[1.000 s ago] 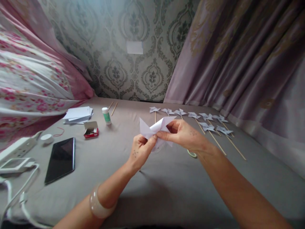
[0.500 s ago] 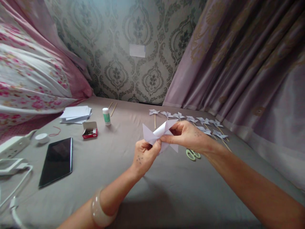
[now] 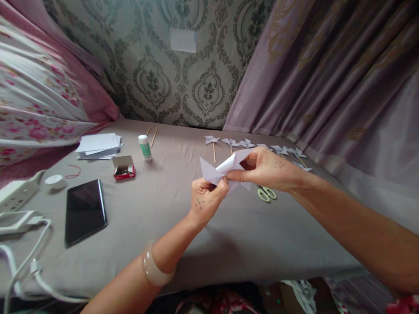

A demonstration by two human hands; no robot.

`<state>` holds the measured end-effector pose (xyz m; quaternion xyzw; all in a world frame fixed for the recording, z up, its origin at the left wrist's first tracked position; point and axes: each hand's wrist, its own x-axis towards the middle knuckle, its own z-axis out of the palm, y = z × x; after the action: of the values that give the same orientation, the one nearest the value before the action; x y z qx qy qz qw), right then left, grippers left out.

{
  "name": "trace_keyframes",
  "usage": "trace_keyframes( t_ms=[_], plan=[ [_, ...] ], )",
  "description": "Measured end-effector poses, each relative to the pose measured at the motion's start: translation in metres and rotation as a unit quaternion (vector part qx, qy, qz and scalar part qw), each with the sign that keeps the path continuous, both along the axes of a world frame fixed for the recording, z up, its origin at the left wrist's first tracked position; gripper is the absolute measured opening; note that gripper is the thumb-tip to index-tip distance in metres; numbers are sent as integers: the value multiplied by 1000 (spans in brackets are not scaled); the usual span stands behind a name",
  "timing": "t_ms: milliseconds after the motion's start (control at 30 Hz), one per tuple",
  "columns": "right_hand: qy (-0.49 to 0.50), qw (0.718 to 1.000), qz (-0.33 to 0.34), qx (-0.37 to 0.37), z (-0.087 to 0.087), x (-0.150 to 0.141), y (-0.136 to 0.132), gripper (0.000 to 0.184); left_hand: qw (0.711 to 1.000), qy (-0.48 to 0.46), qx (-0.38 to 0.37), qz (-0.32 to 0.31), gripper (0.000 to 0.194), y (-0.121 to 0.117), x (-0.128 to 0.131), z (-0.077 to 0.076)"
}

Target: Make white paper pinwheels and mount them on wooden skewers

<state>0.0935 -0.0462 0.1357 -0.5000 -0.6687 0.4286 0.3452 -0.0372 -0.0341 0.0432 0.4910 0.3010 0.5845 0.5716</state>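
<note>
A white paper pinwheel (image 3: pixel 225 168) is held between both hands above the cloth-covered surface. My left hand (image 3: pixel 207 196) pinches its lower left part, thumb near the centre. My right hand (image 3: pixel 266 170) grips the right side, its thumb meeting the left thumb at the middle and its fingers behind a folded blade. Whether a pin or stick is at the centre is hidden by the thumbs. Scissors with pale green handles (image 3: pixel 266 194) lie just below my right hand. Behind the hands, several finished pinwheels on sticks (image 3: pixel 212 140) lie in rows, some partly covered by my right hand.
On the left are a glue stick (image 3: pixel 145 147), a small open red box (image 3: pixel 124 168) of small metal pieces, a stack of white paper (image 3: pixel 100 145), two loose sticks (image 3: pixel 154 138), a black tablet (image 3: pixel 85 212), a white round lid (image 3: pixel 55 182) and a power strip (image 3: pixel 18 194) with white cables.
The view has tilted down, bringing the near edge of the surface into sight. Both hands keep hold of the pinwheel, its pose nearly the same.
</note>
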Motion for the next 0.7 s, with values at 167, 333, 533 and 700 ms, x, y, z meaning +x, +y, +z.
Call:
trace_keyframes(
  t_ms=[167,333,533,700],
  plan=[
    [16,1000,5,-4,-4,0,5,23,1000,8,-3,-10,31,6,-1,-4],
    [79,996,-41,-26,-20,6,9,34,994,-19,2,-104,26,11,-5,-11],
    [141,981,-130,14,-47,26,15,31,983,-18,-38,-177,37,19,-1,-23],
    [183,970,-162,16,-64,33,21,29,957,58,-144,-246,45,34,-9,-28]
  ],
)
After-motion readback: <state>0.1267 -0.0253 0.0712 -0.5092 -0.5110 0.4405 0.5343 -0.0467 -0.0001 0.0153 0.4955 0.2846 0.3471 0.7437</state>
